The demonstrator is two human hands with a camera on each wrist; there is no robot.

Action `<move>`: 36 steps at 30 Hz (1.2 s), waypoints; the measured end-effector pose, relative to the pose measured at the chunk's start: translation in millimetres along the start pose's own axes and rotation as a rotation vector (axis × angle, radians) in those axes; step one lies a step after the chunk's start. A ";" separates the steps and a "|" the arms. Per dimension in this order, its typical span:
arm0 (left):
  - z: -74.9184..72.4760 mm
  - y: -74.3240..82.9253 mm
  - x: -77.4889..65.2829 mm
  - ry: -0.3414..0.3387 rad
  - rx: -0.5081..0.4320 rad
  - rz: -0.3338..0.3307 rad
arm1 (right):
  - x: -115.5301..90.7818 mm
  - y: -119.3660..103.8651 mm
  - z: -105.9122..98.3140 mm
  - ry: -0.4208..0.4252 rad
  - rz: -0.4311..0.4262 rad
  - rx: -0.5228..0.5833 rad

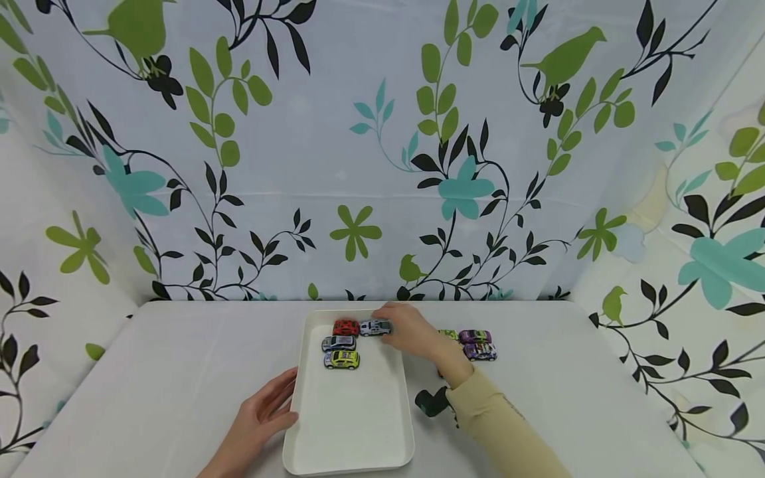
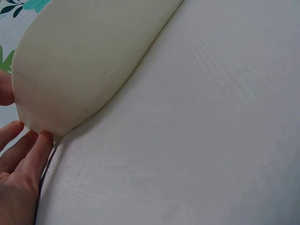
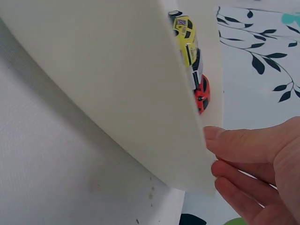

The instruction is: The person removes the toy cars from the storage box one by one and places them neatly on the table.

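A white rectangular tray [image 1: 352, 425] lies on the table. In its far part sit a red toy car [image 1: 345, 327], a blue-and-white toy car [image 1: 339, 343] and a yellow toy car [image 1: 342, 360]. Beside the red one, at the far right corner, my right hand [image 1: 412, 332] pinches a silver toy car [image 1: 374, 327] between thumb and fingers. The tray's wall hides that car in the right wrist view, where the thumb [image 3: 234, 143] shows at the rim. My left hand [image 1: 263, 415] rests against the tray's left side, fingertips touching its outer wall.
Right of the tray stand several more toy cars, among them a purple one [image 1: 475, 336] and a purple-and-white one [image 1: 480, 352], partly covered by the right forearm. A dark object [image 1: 431, 402] shows by the right wrist. A patterned cloth [image 1: 335, 153] hangs behind the table.
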State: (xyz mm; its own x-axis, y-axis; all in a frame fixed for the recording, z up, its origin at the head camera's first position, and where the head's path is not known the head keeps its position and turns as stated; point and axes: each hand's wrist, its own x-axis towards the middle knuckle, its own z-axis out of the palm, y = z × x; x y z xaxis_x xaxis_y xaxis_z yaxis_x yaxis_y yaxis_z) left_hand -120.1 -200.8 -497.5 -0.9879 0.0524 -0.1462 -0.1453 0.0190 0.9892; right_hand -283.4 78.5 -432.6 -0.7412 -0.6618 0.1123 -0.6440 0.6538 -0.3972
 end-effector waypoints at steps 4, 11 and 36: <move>-0.3 -0.3 -0.1 -0.002 -0.006 0.007 | 4.9 -0.5 5.2 -0.014 0.030 0.016; 0.0 -2.2 0.3 -0.012 -0.016 0.021 | 7.6 2.0 13.7 -0.008 0.040 -0.029; 1.0 -0.6 -0.8 0.002 0.001 0.017 | -5.3 7.7 21.5 0.146 -0.131 -0.013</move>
State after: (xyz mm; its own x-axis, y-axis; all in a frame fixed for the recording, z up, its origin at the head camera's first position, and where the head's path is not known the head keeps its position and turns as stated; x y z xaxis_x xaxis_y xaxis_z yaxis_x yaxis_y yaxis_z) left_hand -119.2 -199.9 -497.9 -0.9904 0.0506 -0.1290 -0.1281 0.0193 0.9916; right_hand -280.4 79.2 -455.8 -0.6695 -0.6823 0.2936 -0.7387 0.5704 -0.3591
